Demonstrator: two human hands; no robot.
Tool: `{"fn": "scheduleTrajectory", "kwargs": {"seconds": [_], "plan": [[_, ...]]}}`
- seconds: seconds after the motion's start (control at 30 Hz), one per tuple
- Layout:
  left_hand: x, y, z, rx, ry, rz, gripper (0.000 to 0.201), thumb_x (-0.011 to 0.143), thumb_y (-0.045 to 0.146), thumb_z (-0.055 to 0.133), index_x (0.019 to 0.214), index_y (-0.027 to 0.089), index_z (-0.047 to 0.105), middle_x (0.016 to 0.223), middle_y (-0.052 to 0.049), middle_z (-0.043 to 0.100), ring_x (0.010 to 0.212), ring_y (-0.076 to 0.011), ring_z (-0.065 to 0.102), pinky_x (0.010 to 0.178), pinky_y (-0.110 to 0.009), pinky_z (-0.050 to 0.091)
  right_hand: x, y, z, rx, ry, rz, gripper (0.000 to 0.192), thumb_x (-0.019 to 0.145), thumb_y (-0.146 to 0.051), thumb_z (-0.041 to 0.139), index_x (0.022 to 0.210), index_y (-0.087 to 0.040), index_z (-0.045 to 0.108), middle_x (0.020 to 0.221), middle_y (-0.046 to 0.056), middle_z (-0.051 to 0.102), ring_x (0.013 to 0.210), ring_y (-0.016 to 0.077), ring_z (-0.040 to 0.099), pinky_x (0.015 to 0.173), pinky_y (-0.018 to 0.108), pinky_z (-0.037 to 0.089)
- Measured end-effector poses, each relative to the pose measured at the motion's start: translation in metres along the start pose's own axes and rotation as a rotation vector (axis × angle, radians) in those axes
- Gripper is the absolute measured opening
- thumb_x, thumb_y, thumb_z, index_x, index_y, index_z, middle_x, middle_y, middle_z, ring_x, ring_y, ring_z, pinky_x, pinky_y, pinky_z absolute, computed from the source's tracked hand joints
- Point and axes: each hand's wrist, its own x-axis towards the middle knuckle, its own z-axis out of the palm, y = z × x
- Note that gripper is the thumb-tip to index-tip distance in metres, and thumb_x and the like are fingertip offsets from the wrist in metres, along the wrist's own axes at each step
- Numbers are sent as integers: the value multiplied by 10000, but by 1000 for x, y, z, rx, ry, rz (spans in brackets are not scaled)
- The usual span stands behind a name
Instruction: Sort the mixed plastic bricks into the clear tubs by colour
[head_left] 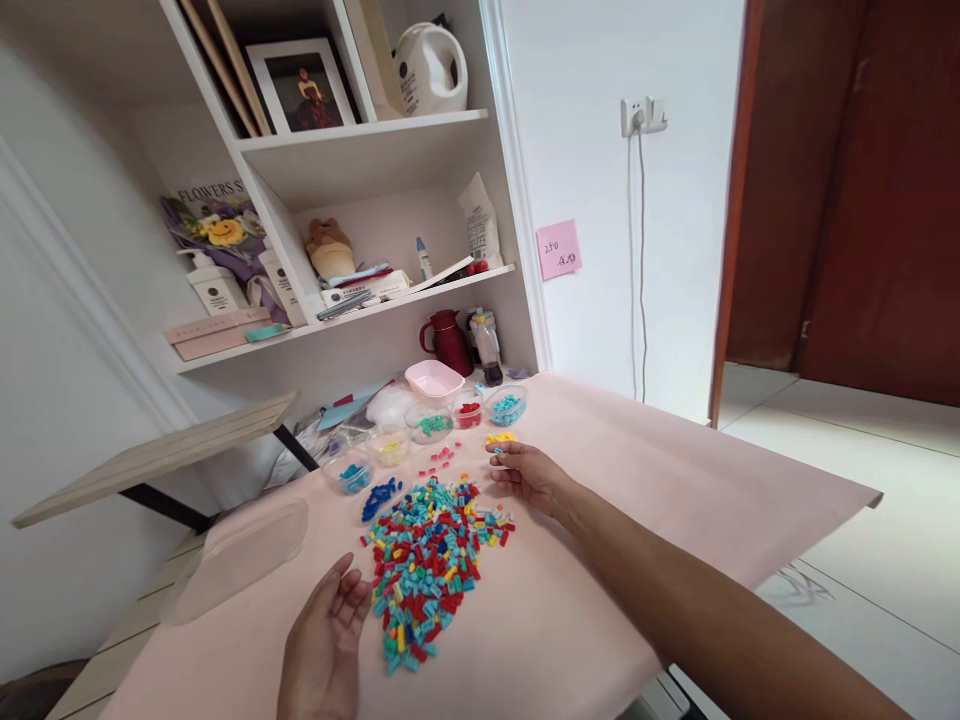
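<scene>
A big loose pile of small toy bricks (431, 560) in light blue, red, yellow, green and other colours spreads over the pink table cover. Left of its near part rests my left hand (334, 620), palm turned inward, fingers loosely curled and apart with nothing seen in them. My right hand (525, 475) is past the pile's far right side, a small light blue brick (498, 451) pinched at its fingertips. Just beyond those fingers lies a group of yellow bricks (500, 438). Pink bricks (439, 461) lie scattered behind the pile, with dark blue bricks (381, 498) gathered to its left.
Clear tubs hold light blue bricks (507, 408), red bricks (469, 414), green bricks (433, 426), yellow bricks (391, 451) and blue bricks (354, 477). Behind them stand a pink basin (435, 380), a red jug (451, 345) and a bottle (489, 355). A clear lid (244, 555) lies left.
</scene>
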Motion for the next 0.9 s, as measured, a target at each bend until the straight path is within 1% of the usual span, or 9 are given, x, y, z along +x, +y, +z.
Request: {"fn": "scheduleTrajectory", "kwargs": {"seconds": [0.13,0.3,0.47,0.63,0.77,0.9], "plan": [[-2,1,2,-1,10,-5,120,802,96,541,838,121,652,664,-27,593,579,-87,587,600,-206,538,1,1,0,-5,2,-4,214,836,-55,536,1019,-155,586,713,11,603,549,90,619,500,200,530],[-5,3,3,-3,2,-17,115,799,100,547,840,128,650,660,-21,588,582,-87,585,616,-208,539,1,1,-1,-7,-1,-13,154,826,-88,583,968,-145,597,701,11,604,531,87,610,488,199,527],[-4,1,3,-1,7,-8,119,796,93,545,839,122,653,654,-21,591,579,-85,585,616,-204,539,-3,4,3,-28,1,-31,113,830,-89,575,927,-141,598,695,9,604,516,85,606,487,200,524],[-3,-1,1,13,0,8,127,812,115,540,873,112,651,670,-35,617,604,-93,602,633,-211,540,-4,6,5,-101,40,-17,109,823,-93,573,919,-143,586,697,13,609,525,95,612,490,215,525],[-1,-2,-1,46,-10,-1,146,817,137,540,912,107,647,690,-51,637,637,-114,621,632,-217,534,1,-8,-3,-223,111,-22,127,791,-130,612,916,-147,593,717,28,623,512,98,595,466,220,502],[1,-2,-2,54,5,-39,156,803,156,545,905,103,651,694,-68,645,625,-129,623,610,-224,521,22,-37,-11,-408,193,-154,111,789,-184,607,898,-166,609,729,17,622,523,86,576,482,206,472]]}}
